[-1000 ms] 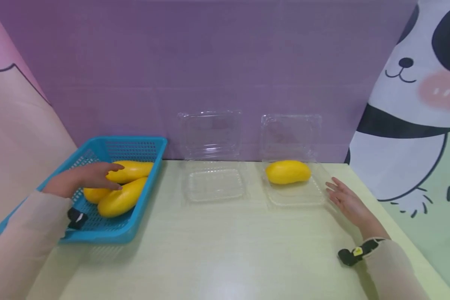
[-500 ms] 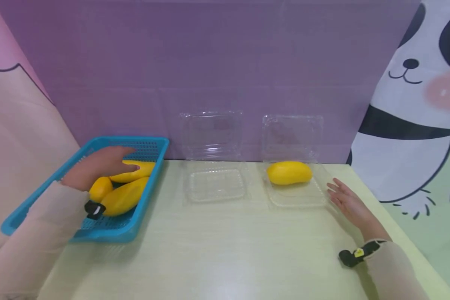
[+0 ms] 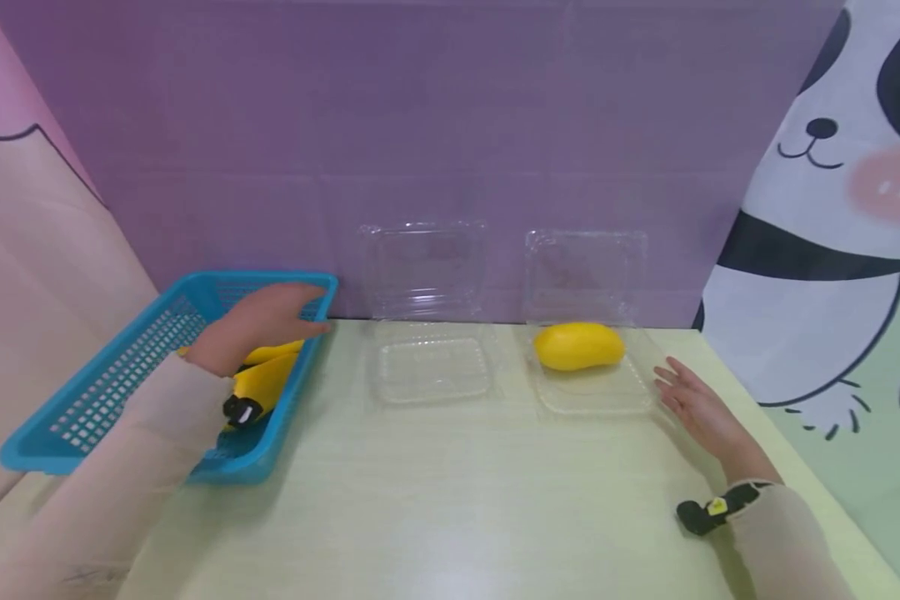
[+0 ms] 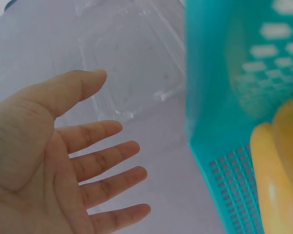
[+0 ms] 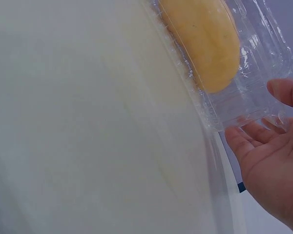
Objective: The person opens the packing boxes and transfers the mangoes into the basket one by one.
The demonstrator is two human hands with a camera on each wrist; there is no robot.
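Note:
My left hand [image 3: 266, 321] is over the far right corner of a blue plastic basket [image 3: 225, 477], fingers straight and spread. In the left wrist view its palm faces the camera and holds nothing. Yellow mangoes [image 3: 270, 383] lie in the basket, partly hidden beneath the hand and wrist. Another yellow mango [image 3: 578, 346] rests in the right clear clamshell container [image 3: 592, 402], whose lid stands raised. My right hand [image 3: 697, 408] is at that container's right side, fingers loosely extended; in the right wrist view its fingertips [image 5: 234, 139] are right at the container's edge.
A second clear clamshell container [image 3: 431, 371], lid up, stands between the basket and the mango's container. Behind the pale table [image 3: 450, 500] rises a purple backdrop [image 3: 435, 100]. A panda-printed panel [image 3: 810, 225] stands on the right.
My left hand has moved right and away from me across the basket, from above the mangoes to its far right rim. The right hand and the mango in the container have stayed put.

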